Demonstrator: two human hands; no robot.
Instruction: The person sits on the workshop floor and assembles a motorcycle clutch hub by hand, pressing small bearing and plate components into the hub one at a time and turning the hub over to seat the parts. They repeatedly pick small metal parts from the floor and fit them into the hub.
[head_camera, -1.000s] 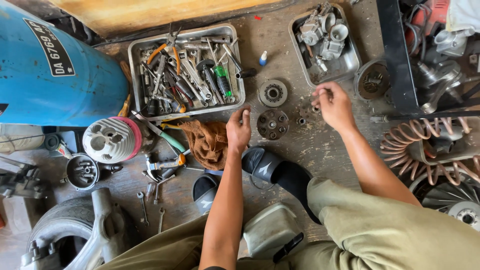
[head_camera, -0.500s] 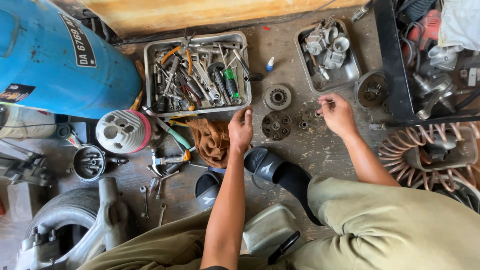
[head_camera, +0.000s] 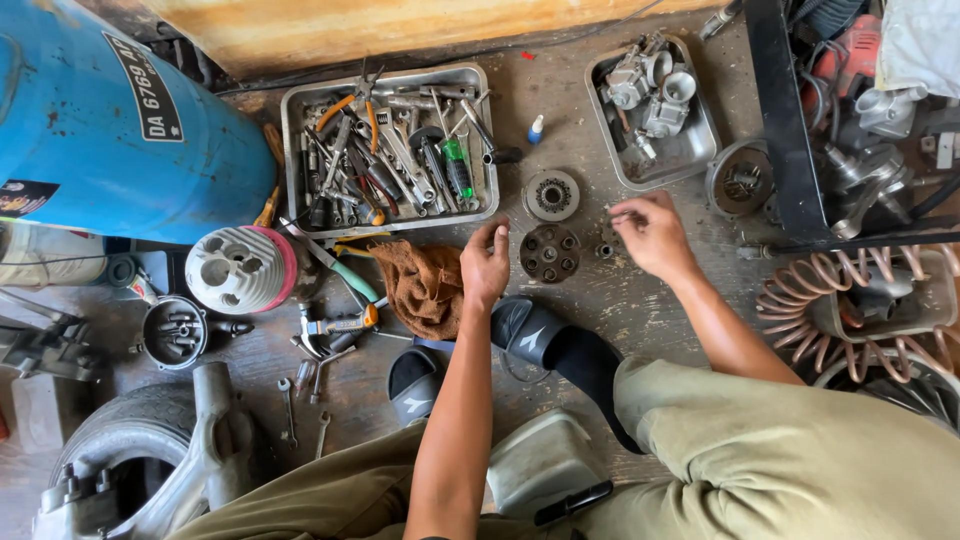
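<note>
My left hand (head_camera: 485, 265) rests on the wooden floor with its fingers loosely bent and nothing in it, between a brown rag (head_camera: 425, 285) and a dark round disc with holes (head_camera: 549, 252). A second, lighter toothed disc (head_camera: 551, 195) lies just beyond that one. My right hand (head_camera: 650, 235) hovers to the right of the discs with its fingertips pinched together near a small metal piece (head_camera: 603, 250). Whether the fingers hold anything is too small to tell.
A metal tray of wrenches and pliers (head_camera: 290, 160) lies at the back, and a tray with a carburettor (head_camera: 700, 150) at the back right. A blue tank (head_camera: 100, 130), a finned cylinder (head_camera: 240, 268), a tyre (head_camera: 120, 430) and loose tools lie left. Coiled hose (head_camera: 830, 290) lies right. Black sandals (head_camera: 540, 335) are by my legs.
My right hand has drawn slightly nearer and to the left, beside the dark disc. My left hand stays by the rag. The view has shifted a little.
</note>
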